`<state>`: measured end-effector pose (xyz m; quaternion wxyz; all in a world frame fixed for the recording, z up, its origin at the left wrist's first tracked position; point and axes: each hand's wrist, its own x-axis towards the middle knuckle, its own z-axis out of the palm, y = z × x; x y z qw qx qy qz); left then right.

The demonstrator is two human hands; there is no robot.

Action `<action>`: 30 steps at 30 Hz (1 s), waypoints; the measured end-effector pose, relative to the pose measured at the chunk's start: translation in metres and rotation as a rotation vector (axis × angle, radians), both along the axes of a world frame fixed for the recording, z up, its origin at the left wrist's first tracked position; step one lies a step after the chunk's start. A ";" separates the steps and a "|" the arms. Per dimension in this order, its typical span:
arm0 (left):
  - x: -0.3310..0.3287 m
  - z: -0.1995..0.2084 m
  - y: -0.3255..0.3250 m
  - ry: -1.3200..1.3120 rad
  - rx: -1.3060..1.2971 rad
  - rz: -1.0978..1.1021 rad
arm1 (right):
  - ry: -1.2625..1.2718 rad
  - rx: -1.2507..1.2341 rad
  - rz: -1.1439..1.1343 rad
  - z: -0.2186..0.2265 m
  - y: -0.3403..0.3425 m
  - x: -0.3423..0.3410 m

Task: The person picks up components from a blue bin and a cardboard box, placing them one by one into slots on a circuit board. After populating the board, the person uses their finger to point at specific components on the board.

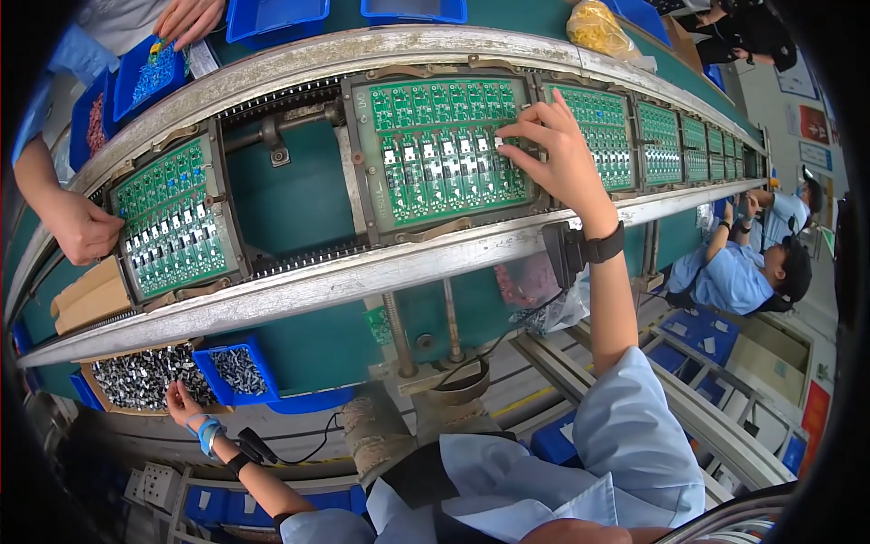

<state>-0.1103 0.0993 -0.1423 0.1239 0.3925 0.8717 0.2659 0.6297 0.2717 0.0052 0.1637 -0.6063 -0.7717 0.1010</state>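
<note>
My right hand [564, 152] is over the green circuit board panel [458, 198] held in a metal frame in front of me. Its thumb and index finger pinch a small white component [497, 141] at the board's surface. Rows of white and black parts run across that panel. Lower left, my left hand [186, 405] reaches over the edge of a cardboard box [136, 376] full of loose black-and-silver components. Its fingers are stretched out and slightly apart at the heap; no part shows clearly in them.
A blue bin [240, 370] of dark parts stands beside the box. Metal rails [408, 263] carry further framed panels [177, 218] left and right. Across the line, a co-worker's hand [86, 222] touches the left panel, the other [188, 20] is above a blue-parts bin [149, 80]. A cable hangs below the rail.
</note>
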 end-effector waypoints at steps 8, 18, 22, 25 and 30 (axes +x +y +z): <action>-0.012 -0.004 -0.001 0.092 0.080 0.059 | 0.013 0.011 -0.008 -0.003 0.002 0.001; 0.006 0.036 0.001 -0.407 0.501 0.269 | 0.019 -0.010 -0.008 -0.002 0.002 0.002; 0.064 0.071 0.016 -0.656 0.672 0.051 | -0.014 -0.023 -0.010 -0.004 0.001 0.004; 0.146 0.124 0.042 -0.721 0.666 -0.067 | 0.003 -0.013 -0.015 0.000 0.001 -0.001; 0.276 0.175 0.071 -0.339 0.280 -0.398 | 0.021 0.080 0.014 0.023 -0.004 -0.032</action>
